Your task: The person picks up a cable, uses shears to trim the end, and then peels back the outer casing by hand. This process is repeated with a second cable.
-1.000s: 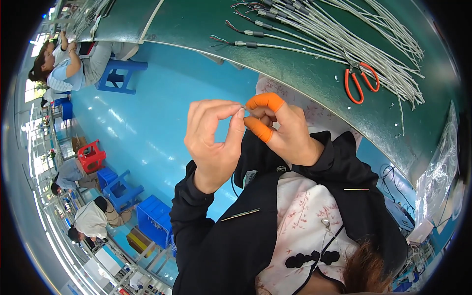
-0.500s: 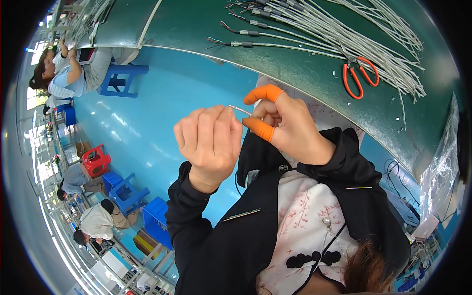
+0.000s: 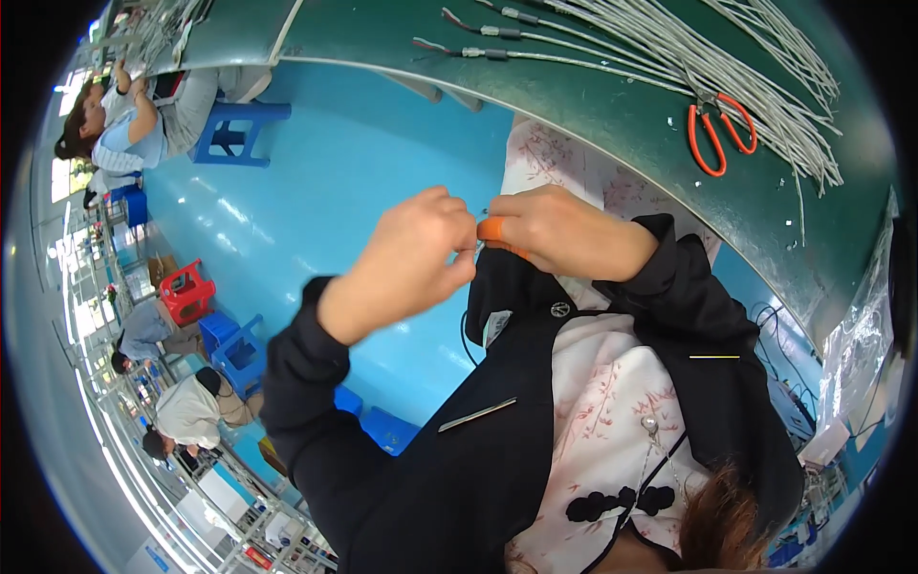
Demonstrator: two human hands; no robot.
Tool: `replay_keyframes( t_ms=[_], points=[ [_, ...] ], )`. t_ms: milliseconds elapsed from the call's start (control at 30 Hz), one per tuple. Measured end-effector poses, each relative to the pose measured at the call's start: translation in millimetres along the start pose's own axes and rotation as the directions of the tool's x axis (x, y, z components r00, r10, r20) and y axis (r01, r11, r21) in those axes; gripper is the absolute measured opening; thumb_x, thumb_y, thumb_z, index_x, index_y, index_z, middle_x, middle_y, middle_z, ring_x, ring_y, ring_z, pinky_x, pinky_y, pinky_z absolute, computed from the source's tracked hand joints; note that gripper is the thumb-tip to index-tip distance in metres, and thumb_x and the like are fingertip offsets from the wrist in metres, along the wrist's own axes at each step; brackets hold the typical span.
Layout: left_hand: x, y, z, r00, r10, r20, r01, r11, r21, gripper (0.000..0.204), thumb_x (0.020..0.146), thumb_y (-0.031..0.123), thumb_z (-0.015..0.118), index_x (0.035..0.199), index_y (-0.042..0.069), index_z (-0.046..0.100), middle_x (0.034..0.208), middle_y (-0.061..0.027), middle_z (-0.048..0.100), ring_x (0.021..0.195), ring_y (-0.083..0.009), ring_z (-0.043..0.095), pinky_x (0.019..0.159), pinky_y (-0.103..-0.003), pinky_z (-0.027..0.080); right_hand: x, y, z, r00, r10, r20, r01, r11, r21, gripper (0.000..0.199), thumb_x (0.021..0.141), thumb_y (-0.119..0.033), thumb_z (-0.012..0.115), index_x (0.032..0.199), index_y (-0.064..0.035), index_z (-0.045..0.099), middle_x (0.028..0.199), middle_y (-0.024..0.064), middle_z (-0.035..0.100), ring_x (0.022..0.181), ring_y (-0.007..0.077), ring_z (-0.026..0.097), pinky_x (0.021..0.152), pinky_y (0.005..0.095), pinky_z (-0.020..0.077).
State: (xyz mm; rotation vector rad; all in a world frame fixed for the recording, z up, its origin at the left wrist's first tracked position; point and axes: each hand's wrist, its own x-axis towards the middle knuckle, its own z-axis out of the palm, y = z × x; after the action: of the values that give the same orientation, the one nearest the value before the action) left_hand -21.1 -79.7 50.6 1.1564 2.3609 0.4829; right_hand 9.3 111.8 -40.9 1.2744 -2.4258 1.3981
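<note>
Both my hands meet in front of my chest, off the edge of the workbench. My left hand (image 3: pixel 406 253) is closed, back of the hand up, with its fingertips against those of my right hand. My right hand (image 3: pixel 564 230), with orange finger cots (image 3: pixel 491 229) on thumb and forefinger, is closed in a pinch. Of the thin grey cable between them only a scrap shows; the fingers hide the rest. On the bench lie a bundle of grey cables (image 3: pixel 660 57), some with dark sleeves and stripped wire ends, and red-handled cutting pliers (image 3: pixel 708 141).
The green workbench (image 3: pixel 382 43) runs across the top, with white scraps on it and clear plastic film (image 3: pixel 856 316) at right. Blue stools (image 3: pixel 234 134) and a red stool (image 3: pixel 187 293) stand on the left floor. Several people sit at benches there.
My right fingers have closed from an open pinch, and my left hand has turned and come against them. The cable stretch between them is now mostly covered. The bench sits higher in view.
</note>
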Motion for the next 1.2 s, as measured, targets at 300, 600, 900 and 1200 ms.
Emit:
replay_keyframes(
  t_ms=[300, 600, 900, 1200],
  points=[
    [7, -1, -17, 0.984, -0.179, 0.016, 0.122, 0.600, -0.790, 0.006, 0.072, -0.001, 0.064, 0.074, 0.000, 0.059, 0.074, -0.0065, 0.059, 0.074, -0.0168, 0.054, 0.067, -0.029, 0.044, -4, -22, -16, 0.966, 0.181, -0.184, -0.078, 0.885, 0.460, 0.014, 0.087, -0.009, 0.062, 0.098, -0.0004, 0.059, 0.076, 0.0103, 0.061, 0.053, 0.0166, 0.058, 0.047, 0.0262, 0.0443],
    [50, 34, 39, 0.533, 0.209, -0.820, 0.027, 0.964, 0.264, 0.016, 0.066, -0.001, 0.065, 0.081, 0.001, 0.060, 0.078, -0.0070, 0.057, 0.065, -0.0218, 0.051, 0.057, -0.031, 0.041, -1, -36, -18, 0.670, 0.720, -0.183, -0.156, 0.377, 0.913, 0.014, 0.095, -0.008, 0.050, 0.097, 0.0044, 0.057, 0.067, 0.0041, 0.058, 0.052, 0.0099, 0.055, 0.046, 0.0207, 0.0423],
    [63, 36, 52, 0.532, 0.300, -0.791, 0.166, 0.880, 0.445, 0.023, 0.062, -0.005, 0.067, 0.082, 0.003, 0.059, 0.078, -0.0061, 0.056, 0.064, -0.0223, 0.051, 0.056, -0.033, 0.039, -9, -33, -19, 0.581, 0.772, -0.259, -0.244, 0.469, 0.849, 0.015, 0.095, -0.008, 0.049, 0.095, 0.0038, 0.058, 0.065, 0.0031, 0.057, 0.050, 0.0071, 0.053, 0.044, 0.0199, 0.0403],
    [80, 43, 57, 0.435, 0.189, -0.880, 0.303, 0.890, 0.341, 0.016, 0.063, -0.002, 0.064, 0.075, 0.002, 0.054, 0.075, -0.0073, 0.051, 0.058, -0.0219, 0.046, 0.050, -0.033, 0.033, -7, -23, -17, 0.549, 0.648, -0.529, -0.359, 0.754, 0.550, 0.017, 0.096, -0.011, 0.049, 0.094, 0.0029, 0.058, 0.067, 0.0030, 0.058, 0.049, 0.0051, 0.050, 0.043, 0.0179, 0.0362]
  ],
)
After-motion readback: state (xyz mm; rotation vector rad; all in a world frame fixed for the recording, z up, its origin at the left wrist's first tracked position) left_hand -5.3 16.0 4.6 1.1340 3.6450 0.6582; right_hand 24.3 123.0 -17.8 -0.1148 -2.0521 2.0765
